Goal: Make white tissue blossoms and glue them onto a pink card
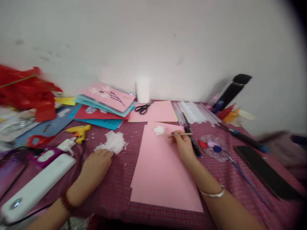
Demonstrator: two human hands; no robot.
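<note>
My right hand (183,143) holds a thin wooden stick (184,134) pinched between thumb and fingers. The stick's left end is at a small clump of white paper petals (158,130) near the top of a pink sheet of paper (163,172). That sheet lies lengthwise in front of me and seems to have another beneath it. On the left, my left hand (98,161) rests palm down with its fingers at the near edge of a pile of white tissue paper pieces (114,142); its fingertips are partly hidden, and no held piece shows.
Black scissors (143,108) lie on more paper behind. Cards with flowers (110,95) are stacked back left, near a yellow glue gun (80,131) and white power strip (39,185). To the right are a black pen (195,145), a paint palette (212,147) and a phone (266,171).
</note>
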